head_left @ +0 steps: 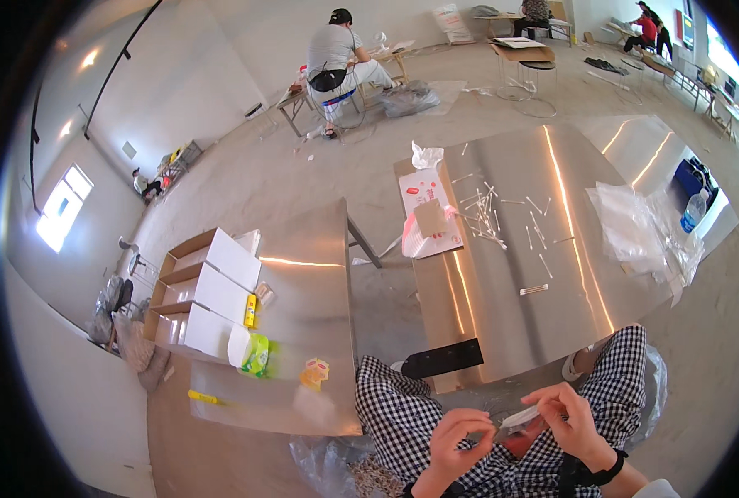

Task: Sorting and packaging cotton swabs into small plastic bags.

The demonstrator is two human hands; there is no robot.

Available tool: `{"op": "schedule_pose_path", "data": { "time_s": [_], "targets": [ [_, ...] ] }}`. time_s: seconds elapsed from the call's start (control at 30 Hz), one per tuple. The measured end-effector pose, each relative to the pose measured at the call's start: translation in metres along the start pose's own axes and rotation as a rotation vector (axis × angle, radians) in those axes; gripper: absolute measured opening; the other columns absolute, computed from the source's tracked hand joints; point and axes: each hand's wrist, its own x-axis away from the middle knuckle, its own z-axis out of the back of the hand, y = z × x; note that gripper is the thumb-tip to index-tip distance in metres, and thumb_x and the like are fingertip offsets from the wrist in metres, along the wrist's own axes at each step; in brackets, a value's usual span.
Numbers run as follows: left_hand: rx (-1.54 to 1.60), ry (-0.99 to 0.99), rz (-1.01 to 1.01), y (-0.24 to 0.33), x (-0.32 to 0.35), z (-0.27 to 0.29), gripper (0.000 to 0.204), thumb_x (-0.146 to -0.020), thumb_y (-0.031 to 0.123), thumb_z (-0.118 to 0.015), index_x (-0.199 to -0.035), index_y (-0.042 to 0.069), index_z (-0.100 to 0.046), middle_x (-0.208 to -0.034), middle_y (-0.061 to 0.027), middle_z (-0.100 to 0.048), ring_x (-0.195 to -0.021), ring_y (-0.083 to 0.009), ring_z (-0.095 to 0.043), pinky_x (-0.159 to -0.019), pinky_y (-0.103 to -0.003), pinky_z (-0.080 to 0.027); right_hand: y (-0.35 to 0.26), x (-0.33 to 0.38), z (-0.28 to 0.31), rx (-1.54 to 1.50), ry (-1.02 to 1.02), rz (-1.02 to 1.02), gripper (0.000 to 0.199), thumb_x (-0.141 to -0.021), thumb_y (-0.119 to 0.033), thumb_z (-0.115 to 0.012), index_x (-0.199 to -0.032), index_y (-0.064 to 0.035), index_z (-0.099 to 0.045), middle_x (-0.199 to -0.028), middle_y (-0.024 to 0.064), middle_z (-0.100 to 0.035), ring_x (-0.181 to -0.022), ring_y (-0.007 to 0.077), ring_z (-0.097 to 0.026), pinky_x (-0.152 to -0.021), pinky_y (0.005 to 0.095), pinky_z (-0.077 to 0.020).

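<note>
Above my lap, my right hand (570, 422) pinches a small clear plastic bag (519, 418) with thin white sticks showing in it. Closed fingertips of my left hand (459, 448) meet at the bag's other side; whether they grip its film is too small to make out. Beyond my hands, many loose cotton swabs (487, 217) lie scattered over the metal-topped table. Closer to me on that table is a small bundle of swabs (534, 290).
A black strip (442, 358) lies at the table's near left corner. Clear bags (631, 228) and a water bottle (694, 210) are at right. A white divided box (207, 290) and a green packet (256, 355) stand on the left table. Another person (334, 54) sits far ahead.
</note>
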Motion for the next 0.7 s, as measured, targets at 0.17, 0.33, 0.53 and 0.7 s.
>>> {"op": "schedule_pose_path", "data": {
  "time_s": [0.17, 0.33, 0.53, 0.7],
  "targets": [
    [0.120, -0.116, 0.202, -0.001, -0.014, -0.019, 0.031, -0.077, 0.004, -0.081, -0.107, 0.002, -0.072, -0.113, -0.0127, -0.070, -0.104, -0.0263, -0.067, -0.089, -0.032, -0.053, 0.021, -0.005, -0.007, -0.280, -0.029, -0.313, 0.013, -0.100, -0.004, -0.054, -0.112, 0.0023, -0.053, -0.110, 0.0143, -0.070, -0.089, 0.0167, -0.071, -0.074, 0.0289, -0.0594],
    [0.226, -0.069, 0.230, -0.033, -0.015, -0.037, 0.024, -0.085, 0.003, -0.073, -0.110, 0.004, -0.073, -0.115, -0.0104, -0.069, -0.105, -0.0221, -0.067, -0.089, -0.031, -0.054, 0.038, -0.020, -0.011, -0.500, -0.033, -0.268, 0.019, -0.096, 0.000, -0.061, -0.114, 0.0032, -0.058, -0.109, 0.0135, -0.069, -0.094, 0.0182, -0.070, -0.083, 0.0320, -0.0602],
    [0.309, -0.032, 0.270, -0.051, -0.028, -0.055, 0.022, -0.085, 0.001, -0.074, -0.107, 0.003, -0.074, -0.111, -0.0096, -0.070, -0.100, -0.0188, -0.067, -0.086, -0.029, -0.053, 0.076, -0.031, -0.013, -0.608, 0.090, -0.327, 0.008, -0.095, 0.001, -0.063, -0.101, 0.0049, -0.066, -0.112, 0.0143, -0.069, -0.095, 0.0205, -0.070, -0.080, 0.0338, -0.0614],
    [0.221, 0.017, 0.234, -0.071, -0.041, -0.073, 0.018, -0.089, 0.001, -0.071, -0.107, 0.001, -0.075, -0.102, -0.0067, -0.069, -0.088, -0.0121, -0.065, -0.075, -0.024, -0.053, 0.097, -0.051, -0.012, -0.514, 0.175, -0.259, 0.011, -0.095, -0.001, -0.064, -0.104, 0.0048, -0.067, -0.109, 0.0142, -0.071, -0.088, 0.0198, -0.071, -0.073, 0.0308, -0.0606]
  ]
}}
